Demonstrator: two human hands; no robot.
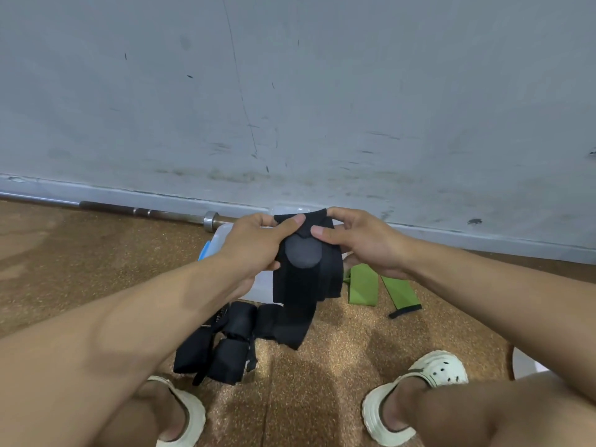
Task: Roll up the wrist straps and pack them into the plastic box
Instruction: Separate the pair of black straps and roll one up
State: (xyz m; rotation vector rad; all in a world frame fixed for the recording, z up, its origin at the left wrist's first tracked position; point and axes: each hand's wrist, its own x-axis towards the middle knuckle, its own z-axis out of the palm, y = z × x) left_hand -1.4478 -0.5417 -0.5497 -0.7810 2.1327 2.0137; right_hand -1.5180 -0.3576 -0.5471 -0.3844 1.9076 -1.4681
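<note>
Two bare hands hold a black strap [306, 279] up in front of a scuffed grey wall [290, 91], seen from above by a person crouching on a brown speckled floor [80, 269]. At far left, a steel barbell [145, 211] lies along the foot of the wall. The left hand [254, 243] grips the strap's top left edge, thumb across the front and fingers curled behind. The strap hangs down from both hands, its lower end trailing to the floor. The right hand [364, 240] pinches the top right edge, thumb in front. Behind the hands, mostly hidden, sits the clear box [222, 237], close to the wall. Below the left forearm, a pile of black straps [222, 343] lies on the floor, some rolled. Right of the hanging strap, two green straps [362, 285] lie flat on the floor near the box. At the bottom, two feet in pale clogs [432, 375] stand apart.
</note>
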